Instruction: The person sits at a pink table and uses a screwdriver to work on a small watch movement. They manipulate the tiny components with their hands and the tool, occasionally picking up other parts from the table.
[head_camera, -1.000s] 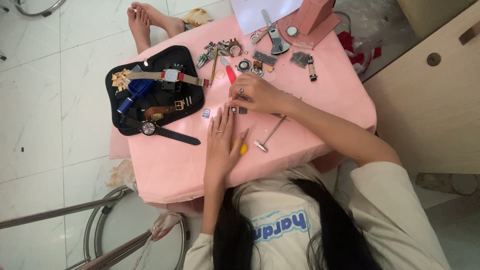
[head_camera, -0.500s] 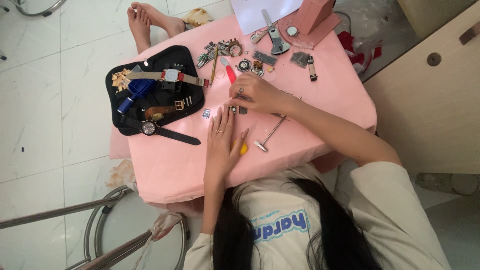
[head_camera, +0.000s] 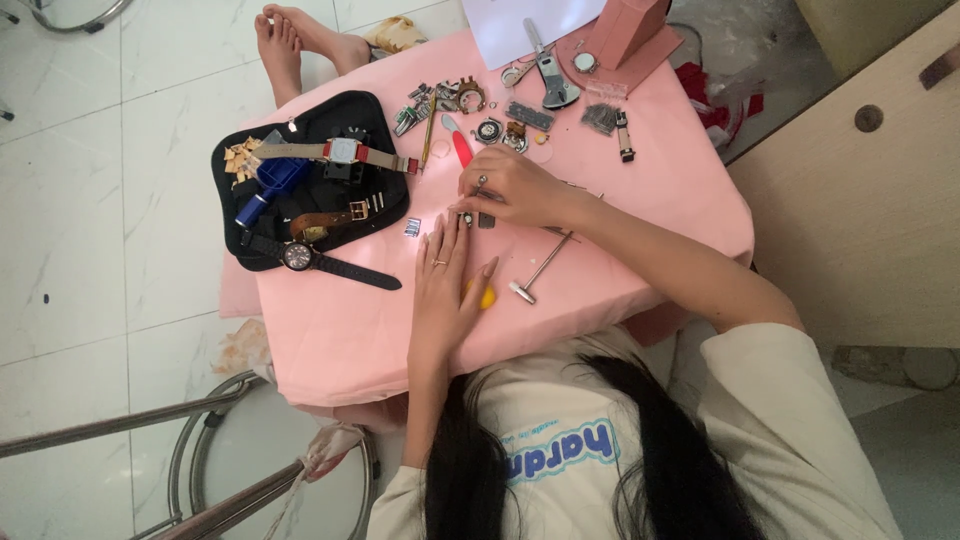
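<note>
Both hands meet over a small round watch part (head_camera: 466, 217): right hand (head_camera: 510, 188) pinches it from beyond, left hand (head_camera: 447, 285) fingers spread flat just nearer.

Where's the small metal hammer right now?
In the head view, the hammer lies on the pink table just right of the left hand, below the right hand.
</note>
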